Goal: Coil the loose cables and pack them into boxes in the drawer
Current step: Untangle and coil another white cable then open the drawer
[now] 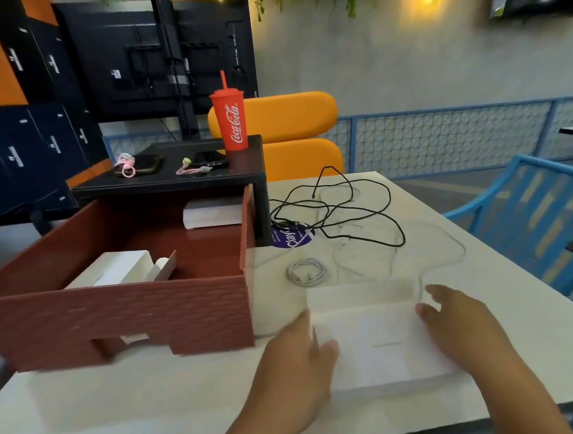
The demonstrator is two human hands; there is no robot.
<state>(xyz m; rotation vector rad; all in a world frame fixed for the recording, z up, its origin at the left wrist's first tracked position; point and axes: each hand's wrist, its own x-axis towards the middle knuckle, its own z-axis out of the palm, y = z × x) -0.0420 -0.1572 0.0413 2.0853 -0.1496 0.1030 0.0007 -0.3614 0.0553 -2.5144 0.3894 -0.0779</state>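
Note:
A flat white box lies on the white table in front of me. My left hand rests against its left edge, and my right hand touches its right side with fingers spread. Just behind the box lies a coiled white cable. A loose black cable sprawls further back, with a thin white cable loose beside it. The brown drawer stands pulled out on the left, holding a white box with an open flap and another white box at the back.
A black shelf unit above the drawer carries a red Coca-Cola cup, phones and small pink cables. A purple sticker lies on the table. An orange chair stands behind and a blue chair at the right.

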